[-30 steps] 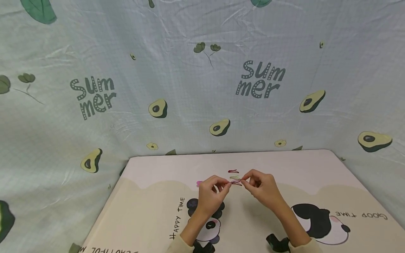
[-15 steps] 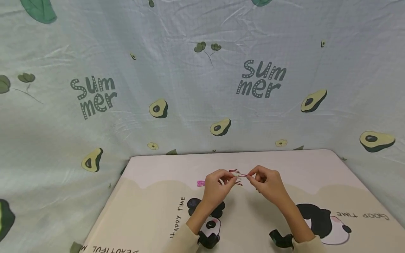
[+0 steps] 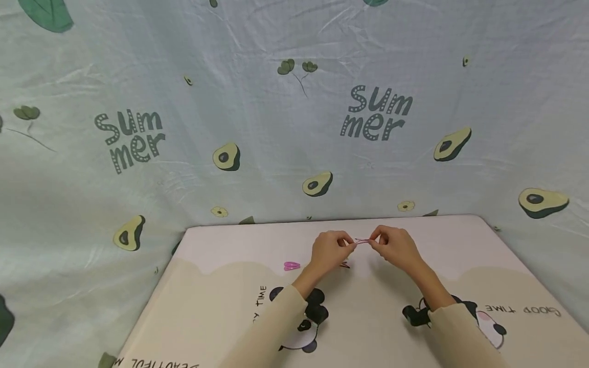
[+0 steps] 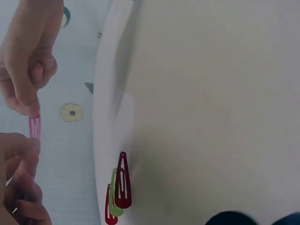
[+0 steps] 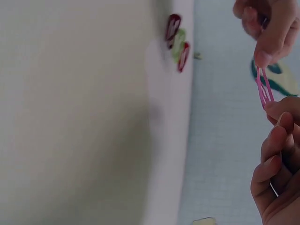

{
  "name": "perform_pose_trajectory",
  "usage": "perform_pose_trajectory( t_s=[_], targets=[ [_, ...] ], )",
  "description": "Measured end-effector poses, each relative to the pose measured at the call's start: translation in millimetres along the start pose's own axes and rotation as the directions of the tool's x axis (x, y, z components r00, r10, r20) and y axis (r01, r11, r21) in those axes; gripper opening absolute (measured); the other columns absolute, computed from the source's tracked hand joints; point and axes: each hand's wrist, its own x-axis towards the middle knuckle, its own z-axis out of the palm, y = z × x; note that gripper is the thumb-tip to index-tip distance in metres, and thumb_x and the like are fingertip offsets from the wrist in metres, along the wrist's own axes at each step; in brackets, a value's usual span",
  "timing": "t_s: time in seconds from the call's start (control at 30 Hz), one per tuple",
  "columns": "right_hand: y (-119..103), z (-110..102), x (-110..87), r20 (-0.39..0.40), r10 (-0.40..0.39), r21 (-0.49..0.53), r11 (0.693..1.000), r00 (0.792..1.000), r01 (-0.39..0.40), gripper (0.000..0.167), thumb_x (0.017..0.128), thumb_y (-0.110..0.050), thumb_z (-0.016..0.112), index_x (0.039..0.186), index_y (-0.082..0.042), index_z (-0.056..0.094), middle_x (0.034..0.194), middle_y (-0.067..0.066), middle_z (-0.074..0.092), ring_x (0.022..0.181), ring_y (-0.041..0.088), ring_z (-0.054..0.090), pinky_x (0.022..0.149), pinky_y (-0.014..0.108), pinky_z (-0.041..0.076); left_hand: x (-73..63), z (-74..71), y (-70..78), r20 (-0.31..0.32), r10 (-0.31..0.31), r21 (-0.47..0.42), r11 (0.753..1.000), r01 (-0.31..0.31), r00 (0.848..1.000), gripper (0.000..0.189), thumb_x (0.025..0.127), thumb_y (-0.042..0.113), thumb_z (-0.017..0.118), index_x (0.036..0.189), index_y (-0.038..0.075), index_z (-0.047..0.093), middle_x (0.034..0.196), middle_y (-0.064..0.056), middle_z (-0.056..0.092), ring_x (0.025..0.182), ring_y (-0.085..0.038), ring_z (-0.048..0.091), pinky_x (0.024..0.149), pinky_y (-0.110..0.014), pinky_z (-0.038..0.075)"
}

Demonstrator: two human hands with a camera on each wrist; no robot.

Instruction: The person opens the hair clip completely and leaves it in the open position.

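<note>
Pink clip (image 5: pixel 261 89), held in the air toward the far edge of the table (image 3: pixel 221 296), roughly level in the head view. Pinched at one end by the left hand (image 3: pixel 332 249), at the other by the right hand (image 3: pixel 395 248), thumb against fingers each time. Thin rails, open slots: probably very light, easy to lose from the fingertips if slick. Likely stiff along its length yet springy across, so best gripped by the two ends and flexed gently; possibly warped by too hard a bend. Too slim for a palm grip. Lying close together on the table: maroon clip (image 4: pixel 123 199), green clip (image 4: pixel 116 212), red clip (image 4: pixel 111 219). To their left, some magenta clips (image 3: pixel 292 266).
</note>
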Motion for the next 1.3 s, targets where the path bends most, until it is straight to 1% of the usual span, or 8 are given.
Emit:
perform_pose_trajectory(
  t_s=[0.1,0.2,0.3,0.43,0.67,0.83,1.03,1.3],
  targets=[
    [11.0,5.7,8.3,0.071,0.069,-0.045,0.997,0.995,-0.066,0.007,0.092,-0.015,0.073,0.094,-0.008,0.073,0.059,-0.003,0.056,0.049,0.011,0.05,0.048,0.028,0.038,10.4,5.9,-1.3,0.055,-0.024,0.083,0.996,0.019,0.998,0.011,0.092,0.025,0.076,0.09,0.016,0.082,0.067,0.005,0.067,0.061,-0.006,0.05,0.054,-0.021,0.037],
    [20.3,12.4,13.6,0.136,0.129,-0.077,0.99,0.982,-0.119,0.009,0.093,-0.017,0.072,0.095,-0.008,0.073,0.062,-0.001,0.059,0.051,0.013,0.052,0.049,0.029,0.04,17.6,13.2,-2.8,0.094,-0.049,0.159,0.987,0.034,0.994,0.011,0.092,0.025,0.075,0.088,0.016,0.082,0.073,0.004,0.072,0.06,-0.007,0.051,0.052,-0.022,0.037],
    [26.8,18.1,17.8,0.177,0.178,-0.109,0.981,0.968,-0.16,0.01,0.093,-0.018,0.071,0.094,-0.008,0.072,0.065,0.0,0.061,0.054,0.013,0.053,0.05,0.029,0.041,21.7,20.3,-3.8,0.119,-0.082,0.204,0.977,0.056,0.989,0.012,0.092,0.024,0.075,0.087,0.016,0.082,0.079,0.003,0.075,0.061,-0.008,0.052,0.051,-0.022,0.038],
    [31.3,23.2,22.7,0.19,0.213,-0.165,0.969,0.958,-0.182,0.009,0.093,-0.019,0.069,0.092,-0.01,0.072,0.067,0.0,0.062,0.055,0.013,0.054,0.05,0.029,0.041,24.7,26.1,-4.0,0.127,-0.112,0.23,0.97,0.081,0.986,0.012,0.092,0.022,0.075,0.085,0.016,0.082,0.079,0.003,0.075,0.063,-0.01,0.054,0.053,-0.024,0.04],
    [33.6,29.7,26.7,0.197,0.246,-0.197,0.958,0.949,-0.207,0.008,0.091,-0.017,0.069,0.088,-0.011,0.071,0.069,0.001,0.063,0.059,0.016,0.054,0.052,0.03,0.041,28.8,33.0,-6.2,0.149,-0.124,0.304,0.95,0.073,0.981,0.012,0.088,0.019,0.075,0.078,0.018,0.08,0.071,0.007,0.072,0.063,-0.009,0.057,0.054,-0.026,0.042],
    [37.7,32.9,27.5,0.204,0.241,-0.21,0.957,0.949,-0.198,0.007,0.09,-0.017,0.069,0.087,-0.011,0.071,0.071,0.002,0.062,0.062,0.017,0.054,0.053,0.031,0.04,30.6,35.2,-9.1,0.168,-0.159,0.309,0.946,0.101,0.973,0.011,0.088,0.02,0.075,0.078,0.019,0.08,0.071,0.008,0.071,0.064,-0.009,0.057,0.055,-0.027,0.043],
    [40.8,34.2,28.2,0.215,0.245,-0.207,0.957,0.945,-0.201,0.008,0.09,-0.017,0.068,0.089,-0.009,0.072,0.073,0.003,0.062,0.065,0.018,0.054,0.054,0.032,0.04,30.2,36.2,-11.1,0.18,-0.153,0.295,0.951,0.095,0.972,0.011,0.089,0.022,0.076,0.079,0.019,0.08,0.074,0.007,0.072,0.065,-0.008,0.056,0.055,-0.025,0.041],
    [38.9,34.0,27.6,0.243,0.279,-0.219,0.949,0.929,-0.227,0.012,0.089,-0.017,0.067,0.095,-0.009,0.072,0.078,0.004,0.064,0.068,0.018,0.055,0.057,0.031,0.041,27.3,37.1,-14.1,0.179,-0.173,0.273,0.954,0.12,0.969,0.014,0.089,0.031,0.08,0.084,0.018,0.081,0.077,0.006,0.073,0.069,-0.01,0.055,0.06,-0.025,0.041]
  ],
)
